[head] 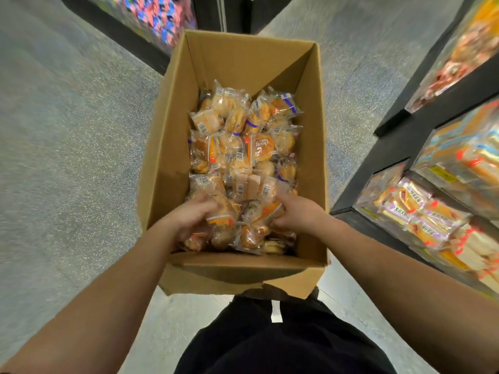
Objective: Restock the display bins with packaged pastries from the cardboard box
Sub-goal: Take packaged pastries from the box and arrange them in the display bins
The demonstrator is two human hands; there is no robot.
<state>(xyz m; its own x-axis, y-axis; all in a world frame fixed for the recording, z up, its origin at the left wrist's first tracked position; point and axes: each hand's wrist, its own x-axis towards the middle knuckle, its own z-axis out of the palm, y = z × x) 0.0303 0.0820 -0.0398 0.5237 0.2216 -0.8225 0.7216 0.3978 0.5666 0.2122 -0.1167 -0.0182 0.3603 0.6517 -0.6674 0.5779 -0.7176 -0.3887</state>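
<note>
Both hands reach into the open brown cardboard box (172, 147) on the floor, left hand (189, 220) and right hand (294, 214) fingers curled around clear-wrapped barcoded pastry packets (243, 147), print unreadable.

Cardboard box (172, 147): brown, tall and rectangular, open at the top, standing on the grey floor between the shelves; its near flap is folded outward.
Packaged pastries (243, 157): many small buns and cakes, golden to brown, each in a clear wrapper with a white barcode label; some wrappers have orange or blue print. They lie loose, in a disordered heap, and cover the bottom of the box; the upper walls stay bare.
Display bins (421, 211): clear bins in a black rack at the right side, in stepped rows, holding wrapped pastries with purple, orange and red print; blurred.
</note>
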